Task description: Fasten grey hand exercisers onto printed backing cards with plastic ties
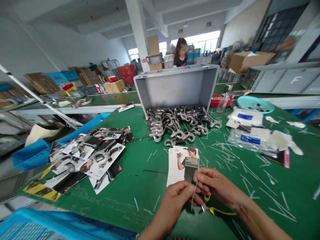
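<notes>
1. Through the head camera, my landmark is the tipped grey plastic crate, its open side facing me.
2. Nearer than the crate, my left hand and right hand are close together, each pinching a thin, pale plastic strip between thumb and fingers.
3. Yellow-handled snips sit by the right hand's lower fingers, nearer than the crate; I cannot tell whether they are gripped.
4. A printed card, perhaps topping a stack, lies between the crate and my hands. I see no grip fixed on it, so I judge this piece is at an early stage.
5. Left of the crate and nearer me, carded hand grips lie in an overlapping pile; I take those as done.
6. At the crate's mouth, loose hand grips form a large heap without cards, so I judge plenty is left.
7. Reading what I can: the card's dark panel seems to start "ADJUSTABLE GRIP"; the rest is too small. The grey bin right of the crate bears a white "F". Nearer than that bin, still right of the crate, plastic bags carry blue labels I can't read.
</notes>
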